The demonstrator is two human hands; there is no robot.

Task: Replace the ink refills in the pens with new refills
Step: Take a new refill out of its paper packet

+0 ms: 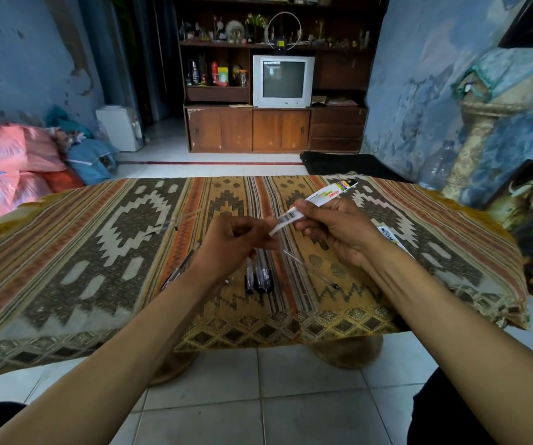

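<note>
Above the worktop [98,252], the right hand [339,229] pinches a thin refill packet [315,200] while the left hand [236,242] pinches its lower end. It looks light, flimsy and slippery, best held near the end being opened. Pens [260,274] lie below on the cloth.

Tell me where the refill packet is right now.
In the head view, the refill packet is held up above the patterned tablecloth, right of centre: the right hand grips its middle and the left hand pinches its lower end.

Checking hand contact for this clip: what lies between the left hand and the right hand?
In the head view, the refill packet bridges them: the right hand grips it and the left hand pinches its near end.
</note>
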